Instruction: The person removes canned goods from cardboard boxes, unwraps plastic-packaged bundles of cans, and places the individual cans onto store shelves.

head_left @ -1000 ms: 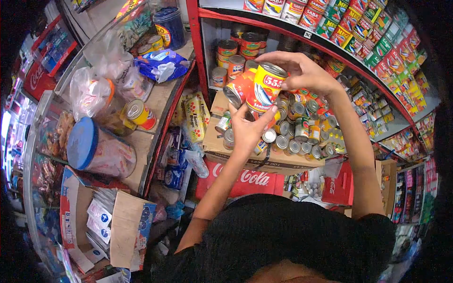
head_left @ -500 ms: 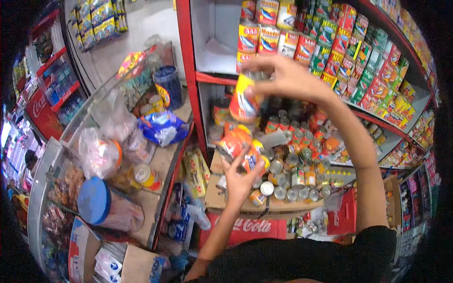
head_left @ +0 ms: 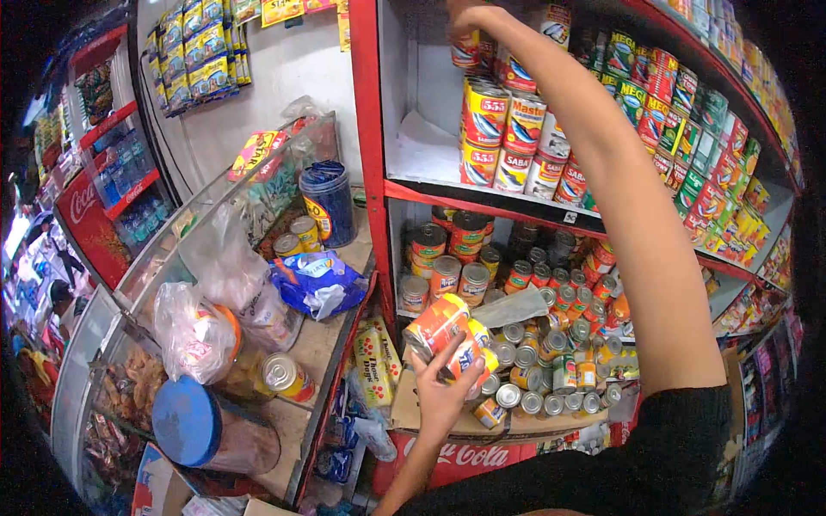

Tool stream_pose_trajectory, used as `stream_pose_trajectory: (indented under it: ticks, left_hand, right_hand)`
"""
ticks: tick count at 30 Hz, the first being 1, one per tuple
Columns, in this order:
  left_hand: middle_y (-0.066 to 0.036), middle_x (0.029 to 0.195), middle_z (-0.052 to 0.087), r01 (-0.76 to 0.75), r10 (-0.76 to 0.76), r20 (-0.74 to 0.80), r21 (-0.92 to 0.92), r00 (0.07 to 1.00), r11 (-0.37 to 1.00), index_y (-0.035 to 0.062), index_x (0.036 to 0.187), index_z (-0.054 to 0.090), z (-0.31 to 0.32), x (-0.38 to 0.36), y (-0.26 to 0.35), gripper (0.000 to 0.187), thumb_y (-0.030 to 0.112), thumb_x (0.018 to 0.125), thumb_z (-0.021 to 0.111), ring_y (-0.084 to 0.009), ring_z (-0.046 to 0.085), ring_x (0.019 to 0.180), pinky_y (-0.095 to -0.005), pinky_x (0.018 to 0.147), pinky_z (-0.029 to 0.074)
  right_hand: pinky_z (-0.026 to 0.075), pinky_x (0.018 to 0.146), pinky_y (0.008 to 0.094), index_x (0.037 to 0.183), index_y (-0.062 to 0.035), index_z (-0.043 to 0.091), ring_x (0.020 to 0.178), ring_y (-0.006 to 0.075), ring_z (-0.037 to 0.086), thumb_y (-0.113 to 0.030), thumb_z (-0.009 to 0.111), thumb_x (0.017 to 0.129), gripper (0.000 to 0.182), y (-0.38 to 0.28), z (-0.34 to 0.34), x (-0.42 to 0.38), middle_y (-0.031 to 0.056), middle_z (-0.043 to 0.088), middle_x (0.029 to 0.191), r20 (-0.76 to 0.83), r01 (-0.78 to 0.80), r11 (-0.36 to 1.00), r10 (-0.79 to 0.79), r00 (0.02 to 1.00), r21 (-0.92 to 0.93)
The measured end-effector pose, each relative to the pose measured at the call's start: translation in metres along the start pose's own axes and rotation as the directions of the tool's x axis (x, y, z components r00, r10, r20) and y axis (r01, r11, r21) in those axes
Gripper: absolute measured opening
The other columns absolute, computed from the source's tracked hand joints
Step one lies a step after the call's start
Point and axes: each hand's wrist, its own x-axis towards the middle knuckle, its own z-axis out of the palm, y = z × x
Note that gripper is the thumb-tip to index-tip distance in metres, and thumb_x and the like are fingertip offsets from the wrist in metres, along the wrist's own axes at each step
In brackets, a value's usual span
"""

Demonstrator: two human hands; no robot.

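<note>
My left hand (head_left: 440, 397) is wrapped round a few food cans, low over the carton of tins. The largest, an orange-labelled can (head_left: 441, 320), lies tilted; a smaller can with a yellow and white label (head_left: 467, 357) is pressed beside it. At the upper shelf, my right hand (head_left: 467, 17) is partly cut off by the frame's top edge. Its fingers are on a red-labelled sardine can (head_left: 465, 52), at the top of the left-hand stack. Below that stand 555 sardine cans (head_left: 484, 113) and Master sardine cans (head_left: 523, 122).
Several small tins (head_left: 551, 344) crowd a cardboard carton (head_left: 413, 411) above a red Coca-Cola crate (head_left: 482, 456). To the left, a glass-sided counter (head_left: 340, 348) bears a blue-lidded jar (head_left: 188, 421), plastic bags (head_left: 194, 331) and a lone can (head_left: 286, 377). A red shelf post (head_left: 370, 112) stands between.
My right hand has carried a red and yellow can up from the middle to the upper shelf's stack. My left hand still holds its cans. The view has tilted upward.
</note>
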Motion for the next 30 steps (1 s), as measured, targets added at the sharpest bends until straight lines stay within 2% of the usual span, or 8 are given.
stream_pose_trajectory:
  ticks: [5, 10, 17, 19, 26, 28, 29, 30]
  left_hand:
    - [-0.015, 0.118, 0.05, 0.015, -0.014, -0.036, 0.019, 0.999, 1.0, 0.0034, 0.112, 0.063, -0.012, 0.009, -0.013, 0.043, 0.013, 0.072, 0.076, -0.0198, 0.051, 0.105, -0.0302, 0.097, 0.035]
    - [-0.017, 0.118, 0.051, 0.054, -0.055, -0.055, -0.007, 0.997, 0.999, 0.0035, 0.112, 0.063, -0.012, 0.015, -0.015, 0.043, 0.014, 0.072, 0.075, -0.0197, 0.051, 0.105, -0.0299, 0.099, 0.032]
    - [-0.015, 0.116, 0.052, 0.02, -0.02, -0.006, 0.035, 1.0, 0.999, 0.0029, 0.112, 0.063, -0.005, 0.015, -0.017, 0.041, 0.014, 0.074, 0.074, -0.0197, 0.051, 0.105, -0.0303, 0.099, 0.033]
    - [-0.015, 0.116, 0.051, 0.109, -0.107, 0.024, -0.154, 0.994, 0.982, 0.0026, 0.111, 0.063, -0.002, 0.014, -0.027, 0.041, 0.015, 0.074, 0.074, -0.0195, 0.051, 0.105, -0.0303, 0.098, 0.034]
    - [-0.014, 0.12, 0.045, 0.077, -0.075, 0.051, -0.051, 0.996, 0.996, 0.0022, 0.111, 0.063, 0.004, 0.01, -0.018, 0.041, 0.015, 0.074, 0.074, -0.0206, 0.049, 0.109, -0.0303, 0.097, 0.036]
    - [-0.011, 0.122, 0.045, 0.078, -0.074, 0.077, -0.05, 0.994, 0.996, -0.0023, 0.113, 0.06, 0.004, 0.007, -0.019, 0.04, 0.005, 0.075, 0.069, -0.0188, 0.045, 0.113, -0.0294, 0.096, 0.04]
    - [-0.012, 0.122, 0.045, 0.092, -0.087, 0.077, -0.066, 0.993, 0.994, -0.0022, 0.114, 0.06, 0.005, 0.006, -0.017, 0.04, 0.005, 0.076, 0.069, -0.0188, 0.045, 0.112, -0.0296, 0.097, 0.039]
    - [-0.012, 0.122, 0.045, 0.096, -0.091, 0.076, -0.063, 0.993, 0.993, -0.0022, 0.114, 0.06, 0.005, 0.006, -0.018, 0.04, 0.005, 0.076, 0.069, -0.0188, 0.045, 0.112, -0.0296, 0.097, 0.039]
  right_hand:
    - [0.05, 0.069, 0.0385, 0.082, -0.0054, 0.068, 0.078, 0.0271, 0.062, -0.024, 0.062, 0.068, 0.024, 0.04, 0.041, 0.046, 0.0152, 0.065, 0.086, 0.215, -0.094, 0.994, 0.081, 0.973, 0.048]
    - [0.049, 0.067, 0.0371, 0.078, -0.0094, 0.068, 0.071, 0.0231, 0.06, -0.023, 0.063, 0.069, 0.018, 0.071, 0.068, 0.065, 0.01, 0.065, 0.082, 0.428, -0.224, 0.972, 0.175, 0.887, 0.067]
    - [0.049, 0.065, 0.0371, 0.08, -0.0103, 0.068, 0.07, 0.023, 0.06, -0.023, 0.063, 0.072, 0.017, 0.034, 0.028, 0.008, 0.0088, 0.065, 0.082, 0.268, -0.031, 0.971, 0.096, 0.959, -0.237]
    - [0.048, 0.063, 0.037, 0.08, -0.01, 0.068, 0.069, 0.0222, 0.06, -0.023, 0.063, 0.072, 0.016, 0.037, 0.03, 0.005, 0.0086, 0.064, 0.081, 0.293, -0.061, 0.986, 0.106, 0.95, -0.158]
    - [0.047, 0.056, 0.0364, 0.079, -0.0092, 0.068, 0.064, 0.0193, 0.058, -0.021, 0.065, 0.074, 0.014, 0.043, 0.035, 0.009, 0.0082, 0.063, 0.075, 0.355, -0.159, 0.979, 0.104, 0.929, 0.129]
    - [0.046, 0.054, 0.0362, 0.079, -0.009, 0.068, 0.062, 0.0185, 0.058, -0.021, 0.065, 0.074, 0.013, 0.048, 0.045, 0.019, 0.0081, 0.063, 0.074, 0.373, -0.184, 0.959, 0.094, 0.923, 0.214]
    - [0.046, 0.054, 0.0362, 0.079, -0.009, 0.068, 0.062, 0.0185, 0.058, -0.021, 0.065, 0.074, 0.013, 0.052, 0.05, 0.026, 0.0081, 0.063, 0.074, 0.375, -0.185, 0.959, 0.094, 0.922, 0.216]
    - [0.047, 0.055, 0.0363, 0.08, -0.0083, 0.069, 0.063, 0.0194, 0.059, -0.02, 0.066, 0.073, 0.014, 0.064, 0.06, 0.041, 0.0087, 0.064, 0.075, 0.391, -0.08, 0.991, 0.031, 0.92, 0.11]
